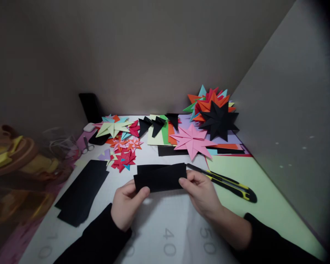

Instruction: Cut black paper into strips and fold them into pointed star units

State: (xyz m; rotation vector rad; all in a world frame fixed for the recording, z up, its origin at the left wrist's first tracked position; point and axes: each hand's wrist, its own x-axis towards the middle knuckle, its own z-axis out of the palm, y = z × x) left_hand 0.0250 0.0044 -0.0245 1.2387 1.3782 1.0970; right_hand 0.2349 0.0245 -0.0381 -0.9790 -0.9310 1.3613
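Black paper strips [161, 179], at least two overlapping, are held up in front of me over the white mat. My left hand [129, 203] pinches their left end, with the thumb on the near face. At the other end my right hand [202, 189] grips them between thumb and fingers. Just beyond the right hand lies a yellow-and-black utility knife [231, 183] on pale green paper. A stack of black paper sheets [84, 192] rests to the left of my left hand.
Folded paper stars stand at the back, among them a black star [220, 121] and a pink star [193, 141]. Small red stars [123, 160], folded black pieces [158, 125], scissors [87, 145] and a dark phone [90, 107] lie farther left. Walls rise behind and at right.
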